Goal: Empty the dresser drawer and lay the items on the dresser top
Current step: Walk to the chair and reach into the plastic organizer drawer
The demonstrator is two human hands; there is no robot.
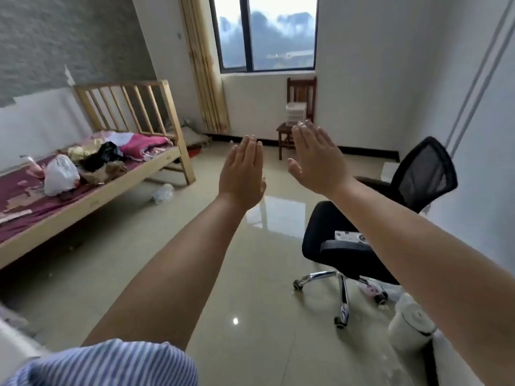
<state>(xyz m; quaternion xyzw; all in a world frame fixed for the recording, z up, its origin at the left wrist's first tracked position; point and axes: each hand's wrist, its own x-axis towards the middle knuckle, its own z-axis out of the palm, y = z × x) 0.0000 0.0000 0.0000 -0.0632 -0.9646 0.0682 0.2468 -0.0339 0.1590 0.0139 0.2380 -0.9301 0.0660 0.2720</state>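
1. Fingers of left hand and right hand stretched flat, spread open, gripping nothing, held out in mid-air above glossy beige tiled floor.
2. Beyond the fingers: small white plastic drawer unit on brown wooden chair under the window, well apart, possibly the dresser; cannot tell.
3. Contents hidden; probably light, drawer best pulled by its front edge.
4. Nearby: black mesh office chair, pine-framed bed.

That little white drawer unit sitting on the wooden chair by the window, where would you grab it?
Grip the white drawer unit by its two side walls, one of the hands on each, coming from the front: the wooden chair back blocks the rear. Both hands are empty now.
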